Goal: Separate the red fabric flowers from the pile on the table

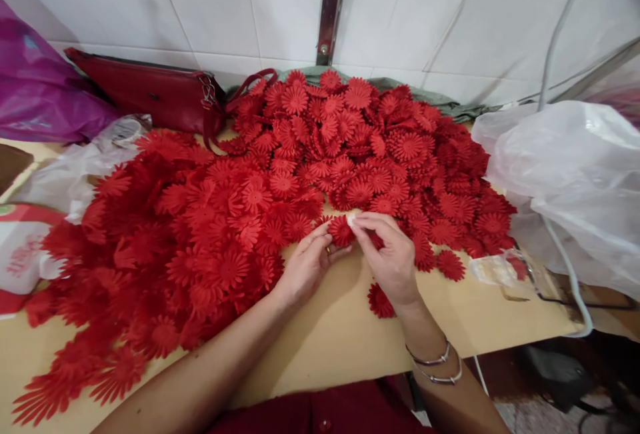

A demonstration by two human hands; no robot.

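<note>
Between my two hands is a small red flower piece, in front of a large heap of red petal pieces. My left hand holds it from the left, with its fingers closed around the edge. The thumb and fingers of my right hand pinch a small white thing at the upper right of the flower. Just below my right hand, a loose red flower lies on the table. Larger, looser red petals are piled to the left of my left hand.
A dark red purse leans on the tiled wall behind the heap, beside a purple bag. Clear plastic bags and a grey cable are at the right. A red-and-white package lies at the left.
</note>
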